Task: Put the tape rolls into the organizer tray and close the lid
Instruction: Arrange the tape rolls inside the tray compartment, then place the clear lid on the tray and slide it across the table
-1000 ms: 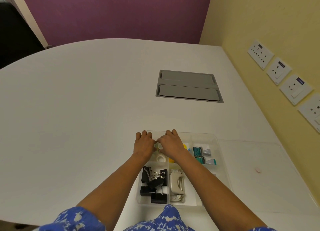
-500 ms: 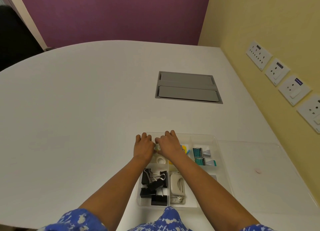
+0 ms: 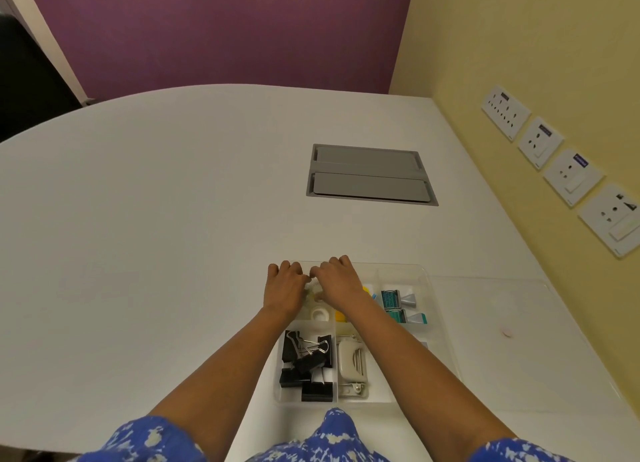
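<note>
A clear plastic organizer tray (image 3: 424, 271) sits on the white table near me. My left hand (image 3: 282, 287) and my right hand (image 3: 337, 281) meet over its far-left compartment, fingers curled together on a small pale, mostly hidden tape roll (image 3: 313, 292). A white tape roll (image 3: 318, 313) lies in the same compartment just under my wrists. The clear lid (image 3: 502, 323) lies flat on the table to the right of the tray.
The tray holds black binder clips (image 3: 304, 364), a beige stapler (image 3: 349, 363), teal clips (image 3: 394, 306) and a yellow item (image 3: 341, 316). A grey cable hatch (image 3: 370, 174) is set in the table farther back. Wall sockets (image 3: 571, 174) line the yellow wall at right.
Both hands stay pressed together over the far-left compartment, with only slight finger movement. The view has shifted a little.
</note>
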A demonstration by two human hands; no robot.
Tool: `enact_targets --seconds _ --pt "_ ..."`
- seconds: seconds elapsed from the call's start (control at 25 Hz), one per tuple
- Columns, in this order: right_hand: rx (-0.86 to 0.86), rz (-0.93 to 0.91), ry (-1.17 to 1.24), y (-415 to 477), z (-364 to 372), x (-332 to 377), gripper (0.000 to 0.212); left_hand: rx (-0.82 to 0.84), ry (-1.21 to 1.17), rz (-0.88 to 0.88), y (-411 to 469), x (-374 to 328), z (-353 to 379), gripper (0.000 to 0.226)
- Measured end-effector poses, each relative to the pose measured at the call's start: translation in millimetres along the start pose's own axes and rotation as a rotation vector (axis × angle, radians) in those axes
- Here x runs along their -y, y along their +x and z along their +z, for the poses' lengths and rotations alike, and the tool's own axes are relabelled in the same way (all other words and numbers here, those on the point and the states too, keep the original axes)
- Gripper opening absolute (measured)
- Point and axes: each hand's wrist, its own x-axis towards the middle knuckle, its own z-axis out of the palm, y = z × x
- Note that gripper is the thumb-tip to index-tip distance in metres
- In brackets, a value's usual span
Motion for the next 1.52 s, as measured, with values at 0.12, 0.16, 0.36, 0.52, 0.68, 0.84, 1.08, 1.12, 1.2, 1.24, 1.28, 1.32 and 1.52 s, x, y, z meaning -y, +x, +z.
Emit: enact_targets --seconds 0.12,0.16,0.36,0.52,0.68,0.84,1.08,1.12,1.2,1.24,1.28,1.32,1.52 --pt "-0.115 0.066 0.117 -6.6 -6.8 -7.4 0.036 -0.112 -0.07 -0.02 -6.9 2.7 -6.2 0.029" --pt "-0.142 0.093 0.153 -9.6 -8.9 -9.8 0.035 -0.136 -0.086 -0.032 -9.7 3.9 -7.9 0.03" --pt "-0.151 0.216 0.249 -28.8 -12.7 -16.5 0.033 -0.185 -0.144 -0.078 -25.3 10.2 -14.4 0.032" --pt "-0.144 0.292 0.282 -46.5 -14.0 -8.0 0.033 -0.174 -0.166 -0.096 -41.5 13.3 -17.4 0.033" --pt "-0.127 0.348 0.304 -66.2 -12.7 1.9 0.033 -0.184 -0.186 -0.081 -59.8 16.8 -19.5 0.035" --pt "-0.157 0.415 0.329 -87.7 -11.3 2.6 0.031 -0.199 -0.191 -0.047 -73.0 11.7 -20.4 0.033" --pt "-0.186 0.492 0.366 -119.8 -5.4 -38.8 0.031 -0.223 -0.228 0.016 -63.6 -34.6 -22.4 0.029" --pt "-0.19 0.506 0.367 -125.0 -4.3 -51.3 0.031 -0.229 -0.236 0.024 -58.3 -46.4 -22.5 0.029" --pt "-0.198 0.535 0.356 -137.7 -1.0 -84.0 0.032 -0.235 -0.267 0.029 -43.9 -78.1 -23.2 0.029" --pt "-0.197 0.546 0.349 -145.0 1.3 -101.7 0.032 -0.236 -0.284 0.025 -35.8 -95.9 -24.1 0.029" --pt "-0.193 0.559 0.344 -153.0 4.1 -120.7 0.032 -0.238 -0.299 0.02 -27.0 -115.8 -24.9 0.029" --pt "-0.188 0.571 0.338 -161.4 7.4 -139.1 0.033 -0.241 -0.314 0.012 -18.7 -135.9 -25.4 0.029" --pt "-0.14 0.66 0.31 -210.2 25.5 -232.3 0.035 -0.232 -0.446 -0.011 1.7 -243.3 -17.3 0.031"
